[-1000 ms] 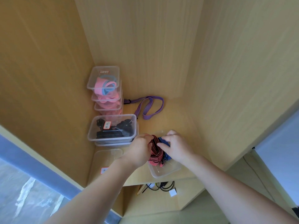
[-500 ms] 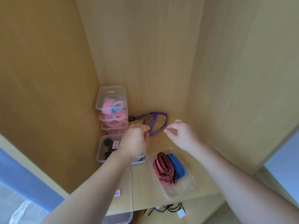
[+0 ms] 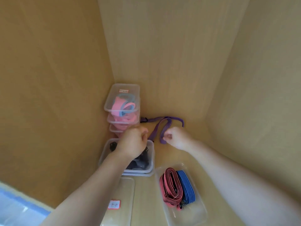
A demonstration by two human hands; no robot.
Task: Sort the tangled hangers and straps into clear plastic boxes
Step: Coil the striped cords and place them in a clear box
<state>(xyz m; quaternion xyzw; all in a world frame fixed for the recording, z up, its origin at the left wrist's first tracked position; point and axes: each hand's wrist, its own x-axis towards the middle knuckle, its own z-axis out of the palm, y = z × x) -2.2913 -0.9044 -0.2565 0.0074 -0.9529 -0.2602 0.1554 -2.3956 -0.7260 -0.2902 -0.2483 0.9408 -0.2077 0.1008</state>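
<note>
Purple strap point(image 3: 164, 126) seemingly last unboxed; left hand point(image 3: 133, 141), right hand point(image 3: 177, 137) both pinch it. Red strap point(image 3: 169, 185), blue strap point(image 3: 186, 187) lie boxed.

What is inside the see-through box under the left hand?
Dark black things lie in the clear box, too blurred to name. The left hand lies over much of the box, so the rest is hidden.

My body, listed: left hand point(image 3: 132, 142), bare; right hand point(image 3: 176, 137), bare; left forearm point(image 3: 91, 181) and right forearm point(image 3: 228, 173), both smooth, bare along all their visible length.
</note>
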